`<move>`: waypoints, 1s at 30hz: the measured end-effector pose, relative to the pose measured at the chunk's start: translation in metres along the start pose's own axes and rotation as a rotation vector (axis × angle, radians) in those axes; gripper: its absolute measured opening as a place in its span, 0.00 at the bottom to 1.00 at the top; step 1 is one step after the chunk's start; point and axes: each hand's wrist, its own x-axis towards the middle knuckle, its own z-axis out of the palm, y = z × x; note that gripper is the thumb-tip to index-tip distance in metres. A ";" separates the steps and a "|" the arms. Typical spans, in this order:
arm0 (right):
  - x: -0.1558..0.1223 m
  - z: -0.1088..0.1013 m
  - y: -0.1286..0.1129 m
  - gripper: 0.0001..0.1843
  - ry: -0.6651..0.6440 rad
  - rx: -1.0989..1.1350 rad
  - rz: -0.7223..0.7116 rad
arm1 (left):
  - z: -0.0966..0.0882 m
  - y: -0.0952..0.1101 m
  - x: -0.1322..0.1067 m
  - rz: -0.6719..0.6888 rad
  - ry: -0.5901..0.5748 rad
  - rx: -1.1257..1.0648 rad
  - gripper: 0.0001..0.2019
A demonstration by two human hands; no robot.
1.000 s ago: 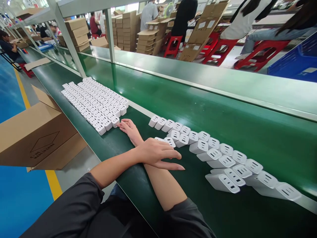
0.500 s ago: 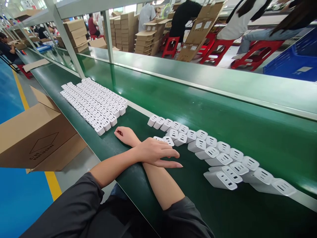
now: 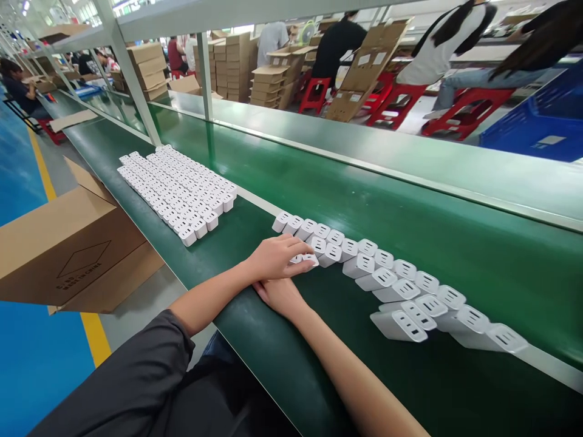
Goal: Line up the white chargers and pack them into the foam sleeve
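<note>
My left hand [image 3: 279, 257] reaches over a small pair of white chargers [image 3: 311, 261], boxy blocks with slots in their top faces. Its thumb lies on their near side and its fingers curl over the far side, covering part of them. Below the left wrist is my right hand [image 3: 281, 296], low over the green surface, its fingers mostly hidden. A staggered row of similar white chargers [image 3: 382, 278] runs to the right, several leaning. At the left stands a tightly packed block of white chargers [image 3: 182, 191], slotted faces up.
A green conveyor belt [image 3: 364, 194] runs beyond the chargers, behind a pale rail. An open cardboard box [image 3: 82, 243] stands left of the bench edge. Metal posts [image 3: 132, 79] hold an overhead beam. Across the line, people sit on red stools [image 3: 314, 96] near stacked cartons.
My right hand has drawn back from near the packed block to beneath my left wrist. My left hand has moved slightly up and closed around the small pair of chargers. The view has shifted slightly.
</note>
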 end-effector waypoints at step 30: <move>-0.144 -0.074 0.016 0.13 0.189 0.044 0.351 | 0.014 -0.008 0.002 -0.173 -0.209 -0.235 0.42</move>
